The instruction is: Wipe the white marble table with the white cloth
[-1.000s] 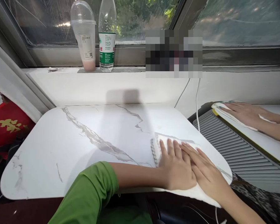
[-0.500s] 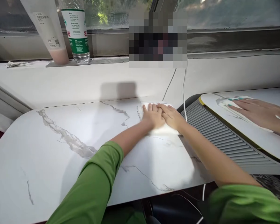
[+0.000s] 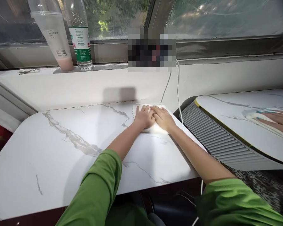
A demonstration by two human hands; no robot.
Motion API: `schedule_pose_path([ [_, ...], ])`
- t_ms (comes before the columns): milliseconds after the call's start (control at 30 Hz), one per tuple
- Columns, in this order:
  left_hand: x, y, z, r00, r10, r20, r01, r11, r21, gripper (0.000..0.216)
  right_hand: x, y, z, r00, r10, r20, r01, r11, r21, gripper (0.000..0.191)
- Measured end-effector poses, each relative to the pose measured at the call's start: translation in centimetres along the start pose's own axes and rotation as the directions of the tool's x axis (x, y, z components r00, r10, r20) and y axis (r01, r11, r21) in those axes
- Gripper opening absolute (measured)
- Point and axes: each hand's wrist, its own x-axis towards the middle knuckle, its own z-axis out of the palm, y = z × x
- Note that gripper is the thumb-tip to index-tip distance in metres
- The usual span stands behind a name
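White cloth, one, lying flat at the far edge of the marbled tabletop, by its far right corner. Left hand and right hand: palms down on the cloth, fingers extended, side by side. Windowsill beyond: plastic cup, pink contents; labelled bottle just right of it.
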Motion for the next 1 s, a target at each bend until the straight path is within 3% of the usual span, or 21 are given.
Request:
schedule_pose_path([
  [100,-4.5,0.5,-0.5,0.999,0.027,0.031,-0.028,1.000,0.010,0.054,-4.0,-2.9,-0.2,0.999,-0.043,-0.033,0.043,0.999,0.003,0.052],
  [300,-16.2,1.2,-1.7,0.992,0.124,0.030,-0.125,0.991,0.043,0.058,-13.2,-10.9,-0.3,0.993,-0.086,-0.079,0.084,0.996,-0.036,0.056],
  [400,-20.0,1.0,-2.4,0.995,0.087,0.041,-0.089,0.995,0.034,0.060,-15.0,-14.0,-0.5,0.988,-0.142,-0.065,0.140,0.989,-0.036,0.054],
  [467,-21.2,0.5,-2.6,0.996,0.062,0.056,-0.064,0.998,0.025,0.061,-15.0,-15.3,-0.6,0.984,-0.171,-0.051,0.171,0.985,-0.018,0.052],
  [633,-20.2,-2.6,-3.0,0.999,-0.001,0.045,0.000,1.000,0.020,0.060,-11.2,-17.2,-0.1,0.986,-0.168,0.001,0.167,0.984,0.057,0.050],
  [900,-12.5,-11.9,-4.9,0.974,-0.226,-0.015,0.227,0.973,0.044,0.053,2.9,-18.5,4.1,0.981,-0.183,0.064,0.171,0.972,0.161,0.046],
  [1000,-10.7,-14.2,-5.2,0.973,-0.232,-0.008,0.232,0.971,0.060,0.052,5.8,-18.7,5.5,0.994,-0.101,0.037,0.093,0.981,0.172,0.047],
])
